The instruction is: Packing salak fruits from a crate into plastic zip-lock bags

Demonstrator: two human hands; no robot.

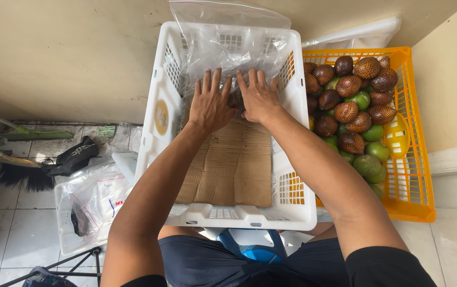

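Down at 6 o'clock a person sits in dark shorts (212, 266), with a blue and white thing (252, 245) between the knees. Just above the knees stands a white crate (228, 215) with holes in its walls. A flat piece of brown cardboard (228, 165) covers the bottom of the crate. Both arms reach into the crate from 6 o'clock toward 12 o'clock. The left hand (210, 103) lies flat with its fingers spread out, palm down. The right hand (259, 95) lies flat too, with its fingers close together. The two hands sit side by side, almost touching. They press on the lower edge of a clear plastic bag (228, 48), right where the bag meets the cardboard. The bag starts under the fingertips and goes up the far wall of the crate at 12 o'clock, then sticks out over the top. Something small and dark shows between the two hands, but it is too hidden to tell what it is. At 3 o'clock an orange crate (414, 175) holds brown scaly fruits (348, 85) and green round fruits (366, 165). At 9 o'clock a black broom (24, 178) and a tray with plastic bags (93, 199) lie on the white tile floor (5, 234).
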